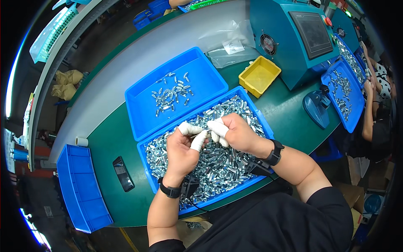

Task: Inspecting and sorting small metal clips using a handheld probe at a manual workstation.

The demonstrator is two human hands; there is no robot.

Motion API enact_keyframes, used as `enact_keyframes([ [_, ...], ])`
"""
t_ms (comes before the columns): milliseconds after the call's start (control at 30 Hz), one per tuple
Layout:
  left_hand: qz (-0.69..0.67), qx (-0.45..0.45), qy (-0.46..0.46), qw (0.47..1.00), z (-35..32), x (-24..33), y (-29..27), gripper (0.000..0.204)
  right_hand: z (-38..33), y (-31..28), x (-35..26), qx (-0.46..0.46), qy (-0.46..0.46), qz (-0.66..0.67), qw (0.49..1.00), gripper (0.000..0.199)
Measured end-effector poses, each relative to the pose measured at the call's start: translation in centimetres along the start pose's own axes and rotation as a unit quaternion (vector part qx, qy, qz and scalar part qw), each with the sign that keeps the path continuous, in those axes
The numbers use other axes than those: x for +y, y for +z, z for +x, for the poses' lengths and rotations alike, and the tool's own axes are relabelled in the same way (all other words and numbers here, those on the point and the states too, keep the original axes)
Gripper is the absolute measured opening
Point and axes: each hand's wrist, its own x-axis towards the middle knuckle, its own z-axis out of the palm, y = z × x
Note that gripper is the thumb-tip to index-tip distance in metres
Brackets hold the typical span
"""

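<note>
Pinching small shiny metal cylinders (218, 161)

I see short black sleeves above bare forearms, a black band on each wrist of the left hand (179, 153) and right hand (240, 133), and white cots on several fingers (198, 141).

I see my left hand (181, 151) and right hand (235, 133) meeting fingertip to fingertip over the near blue tray (268, 130) of small metal parts (222, 164), a sparser blue tray (138, 122) just beyond them.
</note>
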Motion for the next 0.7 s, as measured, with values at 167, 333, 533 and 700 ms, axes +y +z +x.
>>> enact_keyframes([
  [167,0.071,-0.020,0.026,0.997,-0.1,0.2,-0.6,0.015,-0.1,0.2,-0.1,-0.003,0.047,0.025,0.999,0.038],
  [333,-0.070,0.043,-0.059,0.995,-0.1,1.1,-0.3,0.011,0.5,0.4,0.6,-0.008,0.065,0.031,0.997,0.038],
  [533,-0.025,0.065,-0.068,0.995,0.8,-0.3,-5.3,0.015,1.1,-0.6,1.3,0.053,-0.005,0.017,0.998,0.038],
  [700,0.128,0.220,0.017,0.967,2.4,-2.3,-7.8,0.017,1.6,-0.3,2.3,0.057,-0.029,-0.013,0.998,0.036],
])
